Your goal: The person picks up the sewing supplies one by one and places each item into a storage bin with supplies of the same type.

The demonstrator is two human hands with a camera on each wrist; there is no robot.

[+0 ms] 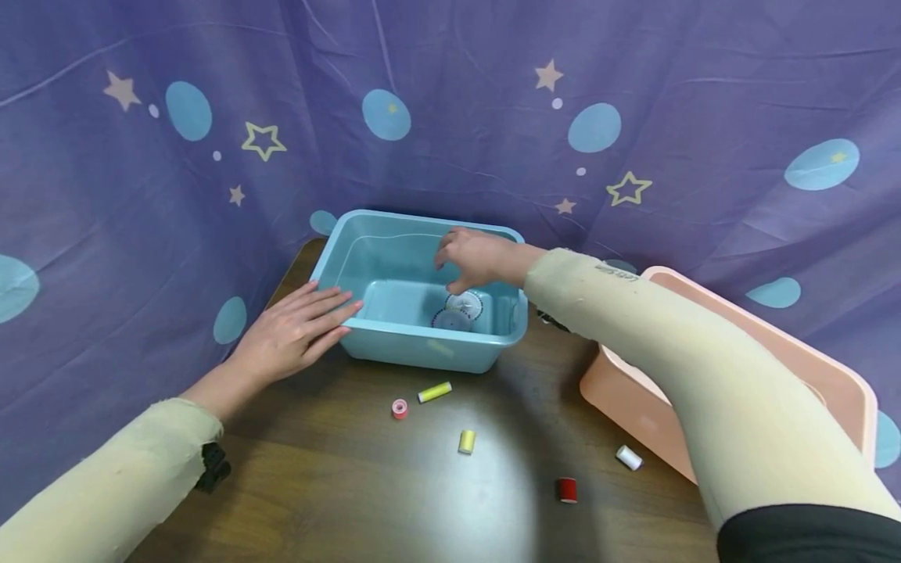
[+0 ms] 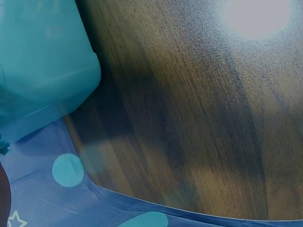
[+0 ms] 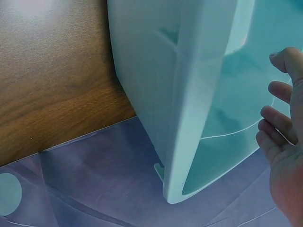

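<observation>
A light blue plastic bin [image 1: 422, 335] stands at the back of the table. My left hand [image 1: 290, 327] rests on its left rim with the fingers straight. Over the bin's right half hovers my right hand [image 1: 479, 256], its fingers loosely bent and nothing between them; the right wrist view shows the same hand [image 3: 286, 123] apart from the wall. Two round, pale discs lie on the bin floor below it, the back disc [image 1: 468, 303] overlapping the front disc [image 1: 450, 321]. Both have small dark dots round the edge. In the left wrist view only the bin's outside [image 2: 42, 61] shows.
On the table [image 1: 317, 485] lie a pink ring-shaped roll [image 1: 400, 409], a long yellow thread spool [image 1: 435, 392], a short yellow spool [image 1: 467, 442], a red spool [image 1: 567, 490] and a white spool [image 1: 629, 457]. A peach bin [image 1: 633, 418] stands right, partly behind my right arm. A purple curtain [image 1: 450, 172] hangs behind.
</observation>
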